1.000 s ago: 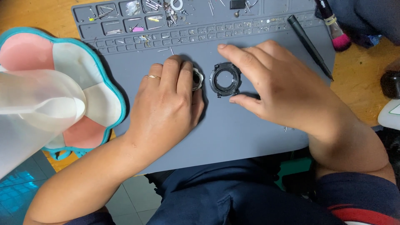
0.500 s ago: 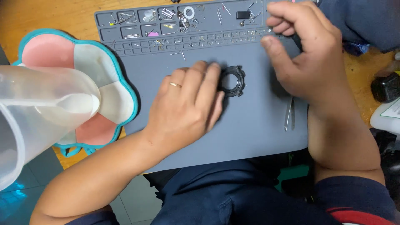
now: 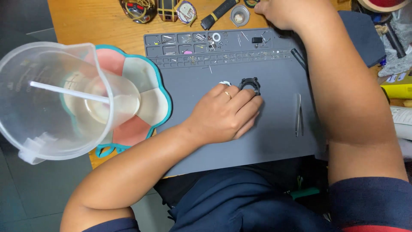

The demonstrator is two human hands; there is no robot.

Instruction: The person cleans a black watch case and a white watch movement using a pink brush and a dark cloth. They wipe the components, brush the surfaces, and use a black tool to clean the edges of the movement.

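My left hand (image 3: 223,114) lies palm down on the grey work mat (image 3: 266,141), fingers stretched out and close together. Its fingertips reach a black ring-shaped part (image 3: 250,84) on the mat. A small white part (image 3: 224,83) peeks out by the little finger. My right hand (image 3: 278,12) is stretched past the mat's far edge to the top of the view, its forearm crossing the mat's right side. The right fingers are partly cut off, so what they hold stays hidden.
Tweezers (image 3: 298,115) and a black pen-like tool (image 3: 299,59) lie on the mat's right. Small screws fill the mat's compartments (image 3: 201,41). A clear jug (image 3: 64,99) with a stick sits left, over a flower-shaped tray (image 3: 150,96). Tools and a round dish (image 3: 239,16) lie behind.
My right hand has left the black ring and reached up past the mat's far edge. My left hand has slid right to the ring. The view has pulled back.
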